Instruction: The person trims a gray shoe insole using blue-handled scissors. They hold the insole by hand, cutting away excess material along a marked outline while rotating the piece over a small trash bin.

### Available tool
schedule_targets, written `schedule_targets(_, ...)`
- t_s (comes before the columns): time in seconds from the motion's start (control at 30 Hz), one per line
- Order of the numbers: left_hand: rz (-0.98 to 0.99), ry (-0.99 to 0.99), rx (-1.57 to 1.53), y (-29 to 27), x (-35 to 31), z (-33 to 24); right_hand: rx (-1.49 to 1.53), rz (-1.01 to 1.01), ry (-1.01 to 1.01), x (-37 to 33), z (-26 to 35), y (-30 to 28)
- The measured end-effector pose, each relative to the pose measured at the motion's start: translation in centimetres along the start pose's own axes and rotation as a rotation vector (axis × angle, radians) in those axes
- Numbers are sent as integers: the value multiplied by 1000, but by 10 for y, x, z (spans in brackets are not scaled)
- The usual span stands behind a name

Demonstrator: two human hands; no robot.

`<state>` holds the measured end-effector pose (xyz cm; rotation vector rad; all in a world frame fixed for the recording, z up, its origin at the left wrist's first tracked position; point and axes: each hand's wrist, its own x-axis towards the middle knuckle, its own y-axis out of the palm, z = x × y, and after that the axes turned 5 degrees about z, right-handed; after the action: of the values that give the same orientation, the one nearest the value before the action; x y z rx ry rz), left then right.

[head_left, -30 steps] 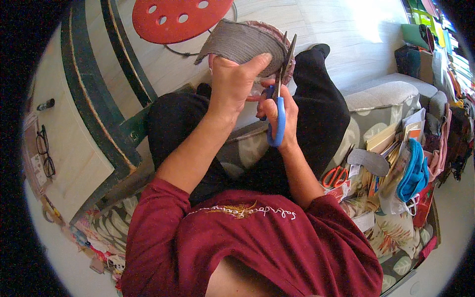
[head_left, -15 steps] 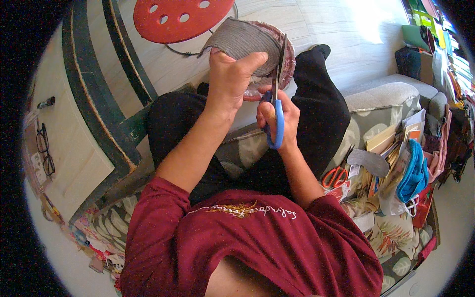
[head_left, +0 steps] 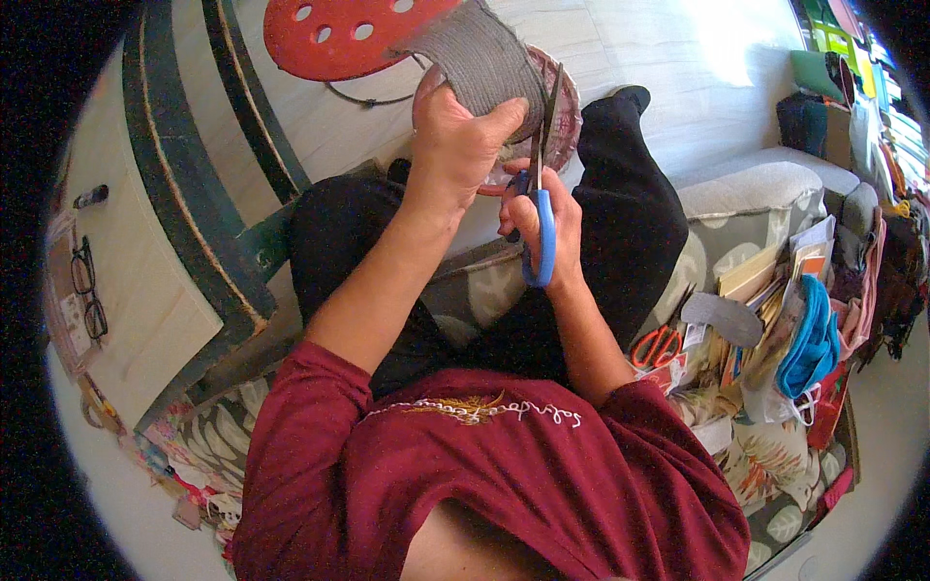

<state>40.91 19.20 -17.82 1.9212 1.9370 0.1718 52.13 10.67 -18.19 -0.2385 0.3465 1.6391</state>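
My left hand (head_left: pixel 453 150) grips a grey ribbed piece (head_left: pixel 475 63), bent over and looking like corded fabric, with the thumb pressed on its near side. Blue-handled scissors (head_left: pixel 542 228) are in my right hand (head_left: pixel 554 232), fingers in the loops. Their blades point away from me, nearly together, along the right edge of the grey piece; whether they touch it I cannot tell. Behind and below both hands is a round reddish bowl (head_left: pixel 567 126) that seems lined with crinkled plastic, mostly covered by the grey piece.
A red round stool seat with holes (head_left: pixel 334 48) stands beyond my left hand. Dark green wooden rails (head_left: pixel 184 165) and eyeglasses (head_left: pixel 89 290) on a pale surface lie to the left. On the right are red-handled scissors (head_left: pixel 657 346), a grey curved piece (head_left: pixel 722 320), papers and blue cloth (head_left: pixel 809 339).
My left hand has tilted and turned the grey piece up and away, so its ribbed side now reaches over the red seat and more of the bowl shows. The scissors have barely moved.
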Motion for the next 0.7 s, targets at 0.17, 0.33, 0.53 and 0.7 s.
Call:
schedule_targets(0.17,9,2,97,-2,0,0,15,2,-20,2,5,1)
schedule_targets(0.33,79,-10,50,-3,2,-4,47,5,9,0,7,-1)
schedule_targets(0.53,109,-53,-66,-4,3,-9,44,-11,71,-4,8,-1)
schedule_targets(0.7,132,-109,-148,-8,3,-12,64,5,66,-4,10,0)
